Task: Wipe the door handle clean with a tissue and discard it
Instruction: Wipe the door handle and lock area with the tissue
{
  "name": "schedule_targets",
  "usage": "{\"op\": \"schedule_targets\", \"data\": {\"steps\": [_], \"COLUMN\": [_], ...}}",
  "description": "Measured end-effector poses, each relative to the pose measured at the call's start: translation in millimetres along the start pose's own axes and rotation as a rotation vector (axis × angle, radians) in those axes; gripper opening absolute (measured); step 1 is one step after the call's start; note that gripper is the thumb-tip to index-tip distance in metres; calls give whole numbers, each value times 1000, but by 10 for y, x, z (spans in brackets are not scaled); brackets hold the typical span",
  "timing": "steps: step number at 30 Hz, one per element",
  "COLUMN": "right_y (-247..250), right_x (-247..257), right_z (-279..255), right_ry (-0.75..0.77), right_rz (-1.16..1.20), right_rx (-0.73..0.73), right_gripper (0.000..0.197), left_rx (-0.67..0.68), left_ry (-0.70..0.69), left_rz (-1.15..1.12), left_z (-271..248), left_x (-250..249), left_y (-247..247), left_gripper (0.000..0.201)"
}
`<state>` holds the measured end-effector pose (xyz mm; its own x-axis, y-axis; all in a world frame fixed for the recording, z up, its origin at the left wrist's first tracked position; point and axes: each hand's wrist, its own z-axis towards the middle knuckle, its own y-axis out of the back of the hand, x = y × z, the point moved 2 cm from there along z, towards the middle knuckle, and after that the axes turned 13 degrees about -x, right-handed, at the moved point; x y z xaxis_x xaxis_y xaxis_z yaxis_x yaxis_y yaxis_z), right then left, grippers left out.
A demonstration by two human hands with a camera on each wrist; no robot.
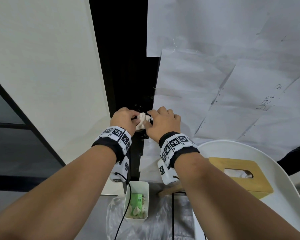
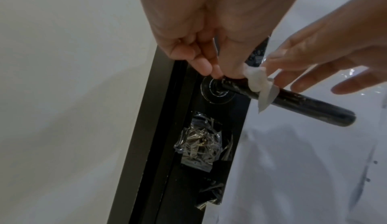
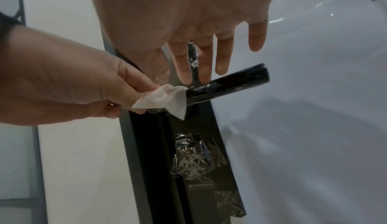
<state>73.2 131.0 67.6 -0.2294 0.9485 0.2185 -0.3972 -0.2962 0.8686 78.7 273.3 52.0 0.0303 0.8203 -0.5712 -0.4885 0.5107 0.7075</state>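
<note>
Currently we note our left hand [image 3: 79, 85] pinching the crumpled tissue [image 3: 165, 99] against the black door handle [image 3: 226, 85] near its pivot, the lever's long axis running rightward under our right hand [image 3: 188, 20], whose grip hovers open, empty.

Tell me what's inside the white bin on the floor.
The white bin holds a green packet and crumpled tissues. Anything beneath them is covered.
</note>
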Motion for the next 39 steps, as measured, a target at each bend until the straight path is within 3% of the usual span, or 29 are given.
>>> {"op": "schedule_targets", "data": {"steps": [4, 12, 22, 31, 35, 39], "right_y": [-52, -75, 71, 2, -19, -49], "right_x": [126, 187, -65, 130, 136, 152], "right_z": [15, 43, -16, 26, 113, 213], "right_ry": [54, 117, 80, 109, 46, -93], "right_rz": [-15, -88, -168, -139, -56, 82], "right_rx": [-52, -3, 42, 50, 73, 41], "right_gripper": [33, 24, 28, 18, 19, 22], "left_rx": [-5, 88, 123, 168, 97, 119], "left_ry": [53, 170, 205, 248, 232, 259], "left_rz": [-26, -16, -21, -49, -100, -97], "left_z": [28, 109, 105, 123, 83, 88], "left_x": [41, 87, 86, 64, 90, 89], "left_y": [-16, -28, 5, 21, 31, 28], "left_gripper": [24, 24, 24, 26, 28, 28]}}
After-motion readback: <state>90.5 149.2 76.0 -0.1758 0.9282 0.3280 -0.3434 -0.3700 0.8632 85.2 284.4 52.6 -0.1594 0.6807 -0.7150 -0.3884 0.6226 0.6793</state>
